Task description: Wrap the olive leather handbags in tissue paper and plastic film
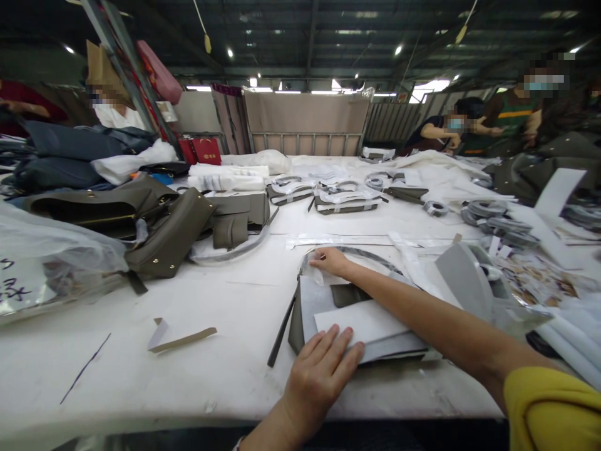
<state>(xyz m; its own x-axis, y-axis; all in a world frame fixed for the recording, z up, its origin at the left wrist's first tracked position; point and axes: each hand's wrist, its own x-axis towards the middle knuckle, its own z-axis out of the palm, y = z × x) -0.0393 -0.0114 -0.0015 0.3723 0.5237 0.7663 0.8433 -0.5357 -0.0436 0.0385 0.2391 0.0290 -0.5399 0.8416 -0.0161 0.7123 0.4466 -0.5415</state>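
Note:
A dark olive handbag (296, 324) lies on the white table in front of me, a pale padding sheet over its front. Across it rests a folded white sheet (364, 321). My left hand (317, 373) presses on this sheet's near left corner with fingers stretched out. At the bag's far side, my right hand (331, 262) pinches the left part of the plastic-wrapped bag handle (370, 252); its fingertips are partly hidden. A loose dark strap (283, 326) hangs off the bag's left side onto the table.
Olive bags (169, 235) and a clear plastic bag (61, 257) lie at left. A bent card strip (183, 339) sits nearer. Wrapped bags (345, 197) stand farther back. Coiled wrapped handles (498, 219) and a grey curved piece (464, 275) are at right. Co-workers stand beyond the table.

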